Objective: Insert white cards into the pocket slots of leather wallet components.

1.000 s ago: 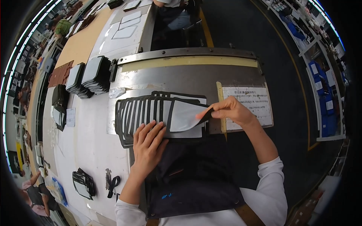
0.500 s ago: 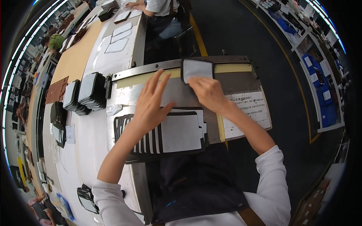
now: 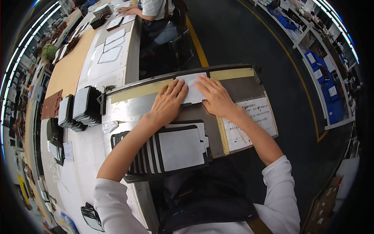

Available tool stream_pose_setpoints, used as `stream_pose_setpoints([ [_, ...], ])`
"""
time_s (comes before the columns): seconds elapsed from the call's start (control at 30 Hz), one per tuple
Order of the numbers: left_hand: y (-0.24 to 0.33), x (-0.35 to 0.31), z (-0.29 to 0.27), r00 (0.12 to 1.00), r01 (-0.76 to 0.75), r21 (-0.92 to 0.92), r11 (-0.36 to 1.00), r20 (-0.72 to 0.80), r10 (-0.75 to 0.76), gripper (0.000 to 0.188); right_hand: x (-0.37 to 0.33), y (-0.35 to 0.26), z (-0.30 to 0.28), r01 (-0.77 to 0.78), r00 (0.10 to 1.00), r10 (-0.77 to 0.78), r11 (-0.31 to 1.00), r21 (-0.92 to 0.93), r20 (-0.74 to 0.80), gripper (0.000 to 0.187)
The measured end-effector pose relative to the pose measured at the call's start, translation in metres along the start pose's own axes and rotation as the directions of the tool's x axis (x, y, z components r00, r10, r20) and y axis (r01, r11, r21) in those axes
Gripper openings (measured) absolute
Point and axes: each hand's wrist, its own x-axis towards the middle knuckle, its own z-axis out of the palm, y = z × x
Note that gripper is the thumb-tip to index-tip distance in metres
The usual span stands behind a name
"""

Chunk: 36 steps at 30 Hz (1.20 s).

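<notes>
A pale grey panel (image 3: 193, 90) lies flat against the far edge of a metal-topped work board (image 3: 130, 108). My left hand (image 3: 166, 102) is spread out flat, its fingertips at the panel's left side. On the opposite side, my right hand (image 3: 218, 100) rests with fingers extended over the panel's right part; its fingertips are slightly blurred. Neither hand is wrapped round anything. Closer to me, a fanned stack of pale panels with dark borders (image 3: 182, 149) sits on the board below my left forearm.
Yellow strips (image 3: 232, 73) run along the board's far edge, and a printed sheet (image 3: 249, 124) covers its right side. Left of the board stand stacks of dark-edged panels (image 3: 86, 104) on a long white table (image 3: 83, 154). Beyond, a person (image 3: 157, 19) sits working. Shelving with blue bins (image 3: 333, 93) stands right.
My left hand has come down from above the board onto the panel's left side. My right hand has gone from closed fingers to a flat spread. The whole view has shifted slightly.
</notes>
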Motion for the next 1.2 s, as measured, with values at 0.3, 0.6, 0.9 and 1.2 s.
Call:
stream_pose_setpoints([
  [0.3,-0.002,0.004,0.001,0.998,0.058,-0.040,0.998,0.036,-0.056,0.074,0.003,0.002,0.015,0.038,0.999,-0.039,0.994,-0.100,-0.003,0.045],
  [0.6,-0.003,0.011,0.001,0.998,0.061,-0.056,0.997,0.002,-0.061,0.070,0.005,0.001,0.026,0.000,0.999,-0.011,0.976,-0.219,-0.049,0.045],
  [0.9,-0.011,0.013,0.006,0.982,-0.117,0.195,0.974,-0.121,0.143,0.040,0.012,-0.002,0.028,0.063,0.990,-0.107,0.926,-0.372,-0.097,0.035],
  [1.2,-0.015,0.018,0.004,0.979,-0.108,0.199,0.974,-0.149,0.139,0.041,0.016,-0.002,0.030,0.046,0.992,-0.083,0.935,-0.351,-0.091,0.034],
])
